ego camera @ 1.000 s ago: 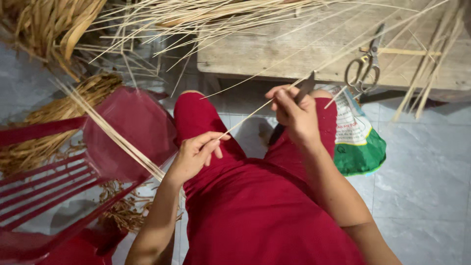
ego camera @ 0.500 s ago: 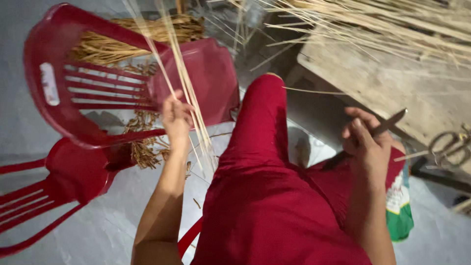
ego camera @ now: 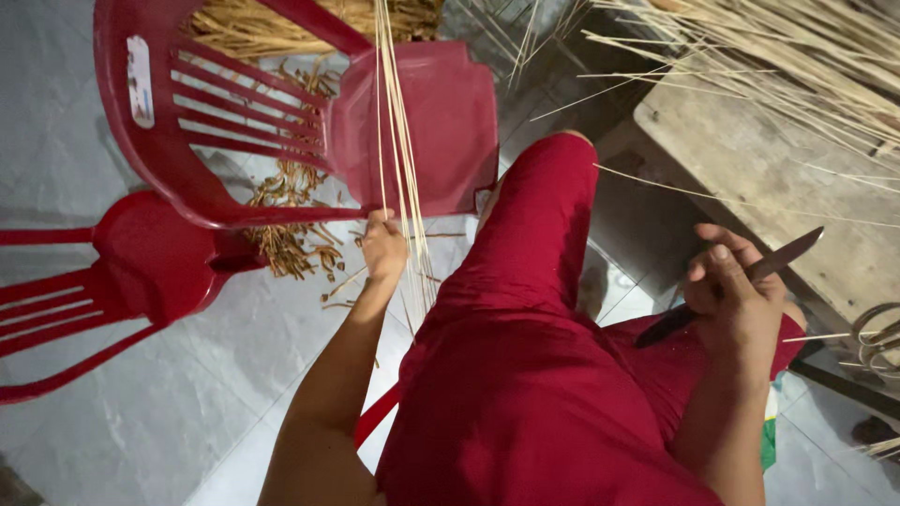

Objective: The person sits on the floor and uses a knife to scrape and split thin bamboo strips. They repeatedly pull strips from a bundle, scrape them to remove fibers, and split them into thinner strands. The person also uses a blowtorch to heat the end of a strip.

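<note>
A thin bundle of pale strips (ego camera: 398, 141) is pinched in the grip of the left hand (ego camera: 382, 245), standing up against the seat of the red chair (ego camera: 422, 122). A knife (ego camera: 741, 281) is held in the closed grip of the right hand (ego camera: 736, 295), blade out over the wooden surface (ego camera: 778, 187). The strips could be splayed or snapped if pinched loosely, and the red-clad thigh (ego camera: 544, 225) could be nicked if the blade were swung inward.

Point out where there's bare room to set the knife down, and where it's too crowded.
The bare strip of the wooden bench between the straw pile and the right hand with the knife is free. So is the grey floor below the red chairs. It is crowded on the bench's far side, and around the left hand gripping thin strips.
</note>
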